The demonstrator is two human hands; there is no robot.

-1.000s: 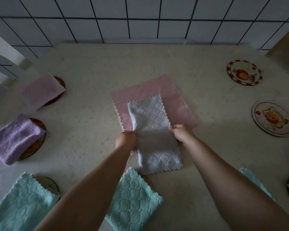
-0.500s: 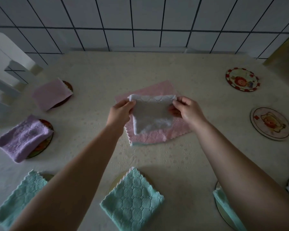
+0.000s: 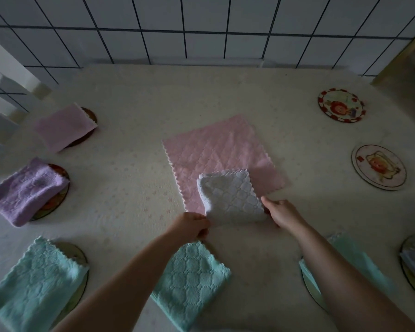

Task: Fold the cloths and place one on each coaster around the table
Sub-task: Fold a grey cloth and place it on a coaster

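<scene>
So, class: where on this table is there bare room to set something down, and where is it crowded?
Free: the far strip between the tiled wall and the pink cloth, and the stretch between that cloth and the purple cloth. Two coasters on the right lie bare. Crowded: the near edge, with teal cloths and both hands.

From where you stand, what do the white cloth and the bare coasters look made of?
The white cloth looks like soft microfibre or terry: a quilted diamond weave, zigzag-cut edges, and it bends limply. The two bare coasters look stiff and flat with a smooth printed cartoon face, perhaps coated cork, board or ceramic; the picture leaves that open.
</scene>
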